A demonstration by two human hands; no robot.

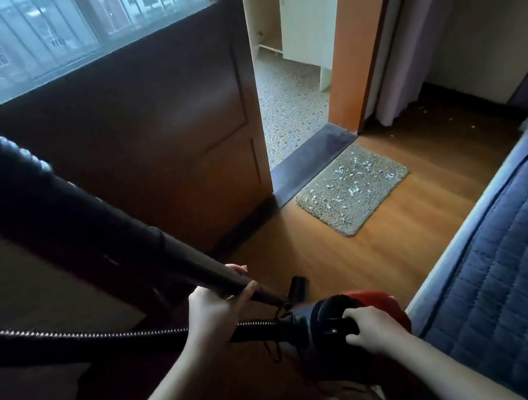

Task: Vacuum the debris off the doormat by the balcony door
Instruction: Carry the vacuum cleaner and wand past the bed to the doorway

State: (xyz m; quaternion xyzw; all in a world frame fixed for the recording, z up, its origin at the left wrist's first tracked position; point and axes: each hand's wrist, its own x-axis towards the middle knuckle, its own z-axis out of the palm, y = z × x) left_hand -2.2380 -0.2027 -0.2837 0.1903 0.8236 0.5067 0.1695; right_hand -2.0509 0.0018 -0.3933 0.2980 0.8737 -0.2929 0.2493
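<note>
No brand, label or writing can be read on anything here. At the upper left of the frame a thick black vacuum tube (62, 209) slants down toward the middle, and below it a ribbed black hose (71, 341) runs level from the left edge to the machine. The left hand (215, 309), low and centre-left, grips the lower end of the tube, fingers curled over it and thumb under. Behind it stands the dark wooden balcony door (151, 141) with its barred glass pane, swung open on a strip of pebble-patterned balcony floor (290, 107).

Low in the middle sits the vacuum cleaner (346, 321), black at the front and red behind, on the wooden floor (349, 255). The right hand (374, 329) is curled round its black carrying handle.

The doormat (351, 188) lies right of centre, flat on the floor, its far edge touching the dark threshold (311, 162) of the doorway. It is a grey-green, nubbly rectangle, sprinkled over most of its surface with small pale scraps of debris (353, 190), thickest across the middle. A few more specks lie on the floor near the pale curtain (405, 52) at the upper right. A dark blue quilted bed cover (519, 264) fills the lower right.
</note>
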